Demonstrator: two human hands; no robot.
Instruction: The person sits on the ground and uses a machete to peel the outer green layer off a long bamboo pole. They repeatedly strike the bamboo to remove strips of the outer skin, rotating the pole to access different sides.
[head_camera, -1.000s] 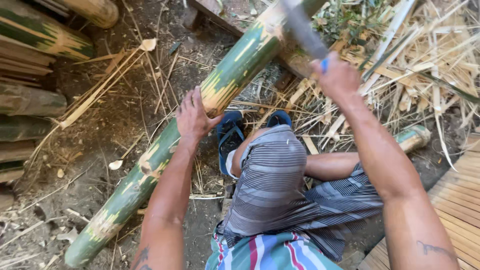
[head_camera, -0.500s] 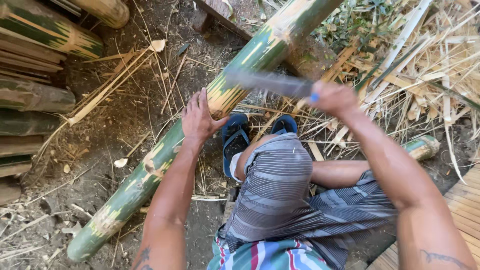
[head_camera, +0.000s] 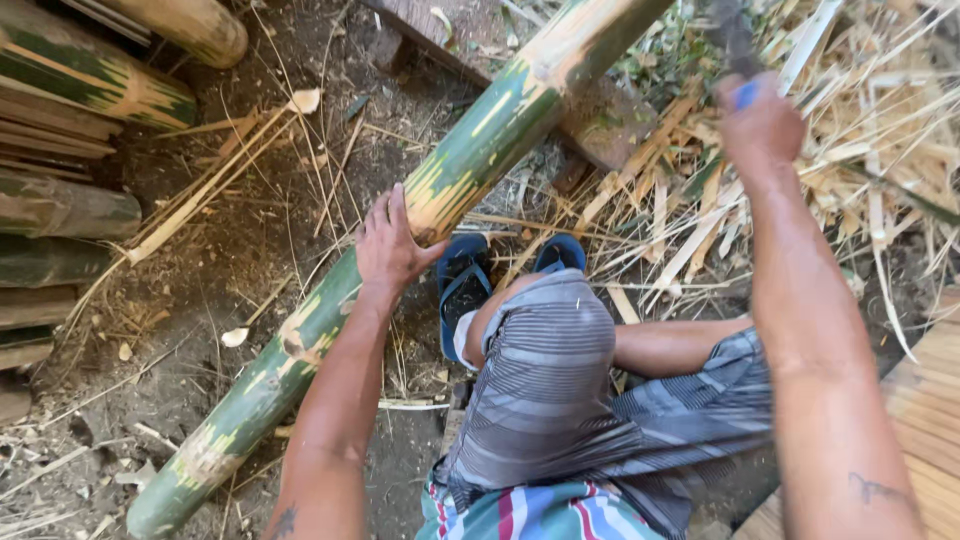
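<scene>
Bamboo pole (head_camera: 400, 260), long and thick, lies slantwise across the dirt floor (head_camera: 200, 250), running from about seven o'clock up to one o'clock past the seated person's knee (head_camera: 545, 330). Its skin is glossy green, but pale yellow patches show where the rind is shaved or scuffed away, most of them on the upper face.

The left hand (head_camera: 392, 245) rests flat on the pole near its middle, fingers (head_camera: 375, 215) spread and pressing down, thumb toward the blue sandals (head_camera: 470, 280). The right hand (head_camera: 760, 125) is raised at one o'clock, fingers wrapped tight round the blue handle (head_camera: 745, 95) of a chopping blade (head_camera: 730, 35), which is blurred, so its edge cannot be made out.

To my eye a stroke done well wants the blade landing well clear of that steadying hand, at a shallow angle along the grain so it peels rather than bites, with the pole held from rolling.

Dry straw-coloured splinters and strips (head_camera: 700, 210) are heaped at two to three o'clock, thin and fibrous. More cut bamboo lengths (head_camera: 70, 90), round and green-striped, are stacked at nine to eleven o'clock. Pale slatted wood (head_camera: 920, 400) shows at four o'clock. The person wears grey striped shorts (head_camera: 560, 400).
</scene>
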